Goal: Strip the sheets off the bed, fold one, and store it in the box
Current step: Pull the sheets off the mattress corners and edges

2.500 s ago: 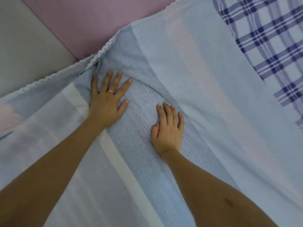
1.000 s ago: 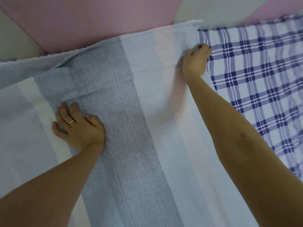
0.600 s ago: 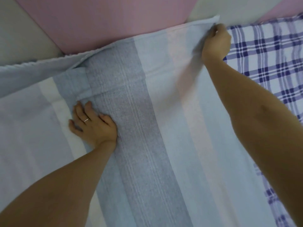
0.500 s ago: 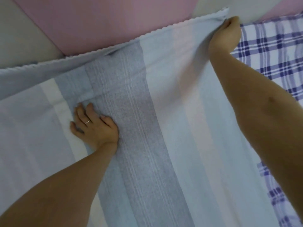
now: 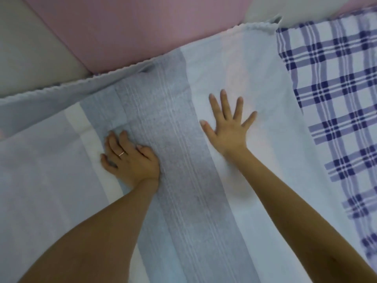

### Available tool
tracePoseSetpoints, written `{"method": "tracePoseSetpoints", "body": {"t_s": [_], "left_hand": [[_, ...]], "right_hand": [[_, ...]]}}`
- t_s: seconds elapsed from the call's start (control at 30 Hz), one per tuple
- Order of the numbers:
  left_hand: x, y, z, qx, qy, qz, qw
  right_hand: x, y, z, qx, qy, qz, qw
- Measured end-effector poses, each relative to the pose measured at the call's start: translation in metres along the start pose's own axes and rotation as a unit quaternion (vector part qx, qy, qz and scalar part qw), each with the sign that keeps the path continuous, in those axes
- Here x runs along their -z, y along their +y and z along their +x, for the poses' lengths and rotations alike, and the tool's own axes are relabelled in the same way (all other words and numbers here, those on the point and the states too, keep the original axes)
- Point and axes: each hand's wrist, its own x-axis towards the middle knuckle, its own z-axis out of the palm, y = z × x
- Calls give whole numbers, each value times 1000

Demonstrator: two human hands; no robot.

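Observation:
A pale blue sheet with grey, white and faint pink stripes lies spread over the bed, one layer folded over another. My left hand presses on it beside the white stripe, its fingers bent against the cloth. My right hand lies flat on the light blue part with all fingers spread. The sheet's scalloped far edge runs along the padded wall. No box is in view.
A blue and white plaid sheet covers the bed to the right of the striped one. Pink padding and grey padding line the wall behind the bed.
My right hand has let go of the sheet's far corner, come back toward me and spread flat on the cloth. My left hand has stayed pressed in place.

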Motion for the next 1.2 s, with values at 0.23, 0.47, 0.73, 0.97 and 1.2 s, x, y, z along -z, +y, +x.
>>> {"method": "tracePoseSetpoints", "body": {"t_s": [0.23,0.47,0.73,0.97,1.2], "left_hand": [[-2,-2,-1,-6,7,-5,1000],[3,1,1,-14,-19,-18,1000],[24,-12,-8,-34,-111,-47,992],[102,-92,-165,-216,-268,-89,935],[123,-133,-216,-263,-458,81,845]], "right_hand": [[22,19,77,-192,2,56,980],[-29,-68,-176,-105,94,74,987],[-62,-60,-222,-111,40,13,993],[-29,-57,-232,-73,-52,43,995],[-40,50,-433,154,20,-60,986]]}}
